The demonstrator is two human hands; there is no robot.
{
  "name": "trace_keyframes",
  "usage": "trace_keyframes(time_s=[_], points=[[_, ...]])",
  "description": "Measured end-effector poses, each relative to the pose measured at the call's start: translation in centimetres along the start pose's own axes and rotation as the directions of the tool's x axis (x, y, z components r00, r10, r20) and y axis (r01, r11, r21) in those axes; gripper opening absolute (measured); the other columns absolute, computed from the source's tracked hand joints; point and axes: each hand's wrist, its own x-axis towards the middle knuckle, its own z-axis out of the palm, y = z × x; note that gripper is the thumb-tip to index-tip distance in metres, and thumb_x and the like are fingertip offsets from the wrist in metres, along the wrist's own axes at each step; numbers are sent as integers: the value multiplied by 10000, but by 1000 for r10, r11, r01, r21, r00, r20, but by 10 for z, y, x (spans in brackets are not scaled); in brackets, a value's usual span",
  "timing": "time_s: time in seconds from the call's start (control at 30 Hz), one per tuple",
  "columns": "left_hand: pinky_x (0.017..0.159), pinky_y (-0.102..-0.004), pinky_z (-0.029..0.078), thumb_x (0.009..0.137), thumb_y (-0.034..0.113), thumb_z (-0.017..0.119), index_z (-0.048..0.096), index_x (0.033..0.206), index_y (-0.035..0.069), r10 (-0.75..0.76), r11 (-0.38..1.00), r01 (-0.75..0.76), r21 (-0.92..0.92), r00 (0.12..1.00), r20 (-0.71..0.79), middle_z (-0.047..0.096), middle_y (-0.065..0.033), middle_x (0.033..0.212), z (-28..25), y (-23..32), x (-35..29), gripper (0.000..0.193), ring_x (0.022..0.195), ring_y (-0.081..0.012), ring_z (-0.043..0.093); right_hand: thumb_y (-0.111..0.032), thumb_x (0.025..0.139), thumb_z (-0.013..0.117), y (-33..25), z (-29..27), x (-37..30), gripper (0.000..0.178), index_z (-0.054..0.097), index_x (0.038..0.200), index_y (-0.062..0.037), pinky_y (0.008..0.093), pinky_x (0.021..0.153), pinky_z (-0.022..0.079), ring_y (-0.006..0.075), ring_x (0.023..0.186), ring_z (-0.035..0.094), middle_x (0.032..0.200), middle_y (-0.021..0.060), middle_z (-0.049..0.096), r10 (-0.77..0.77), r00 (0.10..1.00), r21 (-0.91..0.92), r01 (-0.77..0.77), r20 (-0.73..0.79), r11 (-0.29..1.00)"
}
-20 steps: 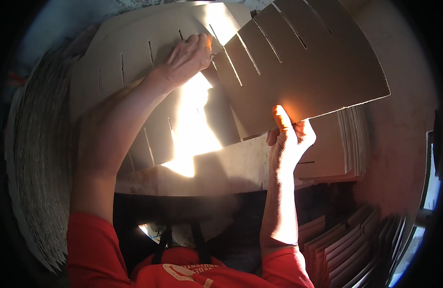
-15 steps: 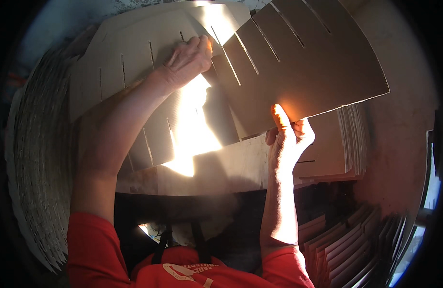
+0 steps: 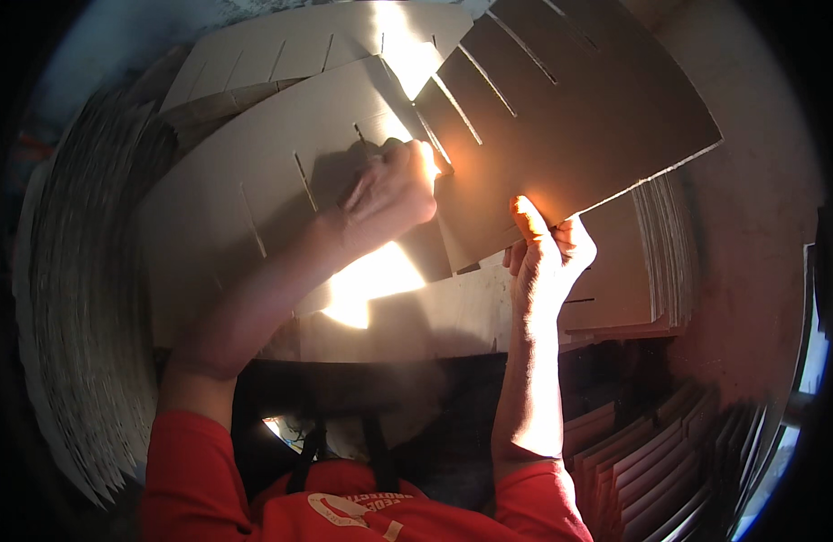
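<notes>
Little has shifted: the dark slotted cardboard sheet (image 3: 570, 117) is still pinched at its lower edge by the right hand (image 3: 545, 257), slanting up-right, while the left hand (image 3: 391, 191) is pressed, fingers curled, on the pale slotted cardboard sheet (image 3: 272, 194) alongside.

both bare forearms reach away from red short sleeves. the left hand (image 3: 389, 194) lies far and left, knuckles up, fingers curled and pressing down. the right hand (image 3: 545, 257) is nearer, thumb raised, fingers pinched closed.
</notes>
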Motion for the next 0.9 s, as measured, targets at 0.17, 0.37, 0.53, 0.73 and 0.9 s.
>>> trace_keyframes(time_s=[0.17,0.37,0.53,0.73,0.9], points=[[492,-305,458,706,-73,575,532,821,-119,204,977,-207,-56,978,-44,438,-117,787,-9,-3,1,132,720,-199,501,-30,853,709,0,0,0,48,667,856,-9,217,353,288,31,359,359,614,15,591,-12,1000,12,13,-17,1000],[480,-316,391,601,81,692,593,658,0,344,939,-343,36,938,-32,507,-93,713,-28,51,-29,140,658,-202,476,-21,852,708,6,2,0,55,655,836,-15,223,348,287,30,368,364,611,4,581,36,996,44,-33,-75,998],[584,-401,476,755,354,739,638,931,-27,49,936,-98,-339,987,-150,558,-93,761,-14,29,3,431,720,-262,568,6,848,716,26,-8,3,235,521,729,-51,199,493,280,14,532,321,630,-66,470,14,998,-7,-14,-66,1000],[872,-446,432,874,243,673,445,1316,-35,-131,949,163,269,983,-131,587,-162,1130,42,-80,75,570,1103,-277,517,1,823,744,32,-11,4,442,333,701,-107,197,524,254,34,585,260,653,-72,361,63,997,-28,-64,-40,998],[948,-462,430,849,16,576,625,1027,-47,-296,938,242,249,932,207,580,-202,1116,56,-107,94,195,1110,-320,529,-40,842,738,36,-17,6,79,666,862,-12,209,361,307,28,391,368,631,2,585,-52,999,-92,51,-8,995]])
